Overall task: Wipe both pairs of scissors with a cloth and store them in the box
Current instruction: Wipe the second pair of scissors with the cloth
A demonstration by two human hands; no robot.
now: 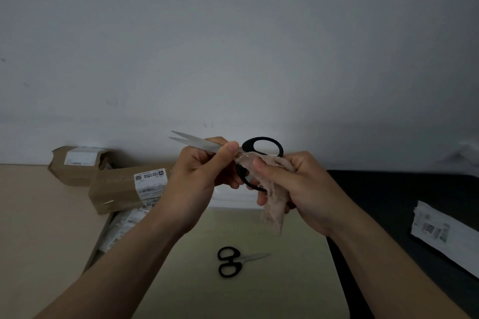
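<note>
My left hand [201,171] grips a large pair of black-handled scissors [261,147] by the blades, whose tips point up and left, slightly apart. My right hand [298,184] pinches a beige frayed cloth [272,189] against the scissors near the pivot; the cloth hangs down over the lower handle ring. A smaller pair of black-handled scissors [233,260] lies on the surface below my hands, blades pointing right. An open cardboard box [96,251] with white packets inside shows at the left, partly behind my left forearm.
Two brown labelled parcels [124,189] [77,163] lie at the back left against the wall. A black surface [401,202] at the right carries a white printed packet [440,233]. A beige table [39,228] spreads at the left.
</note>
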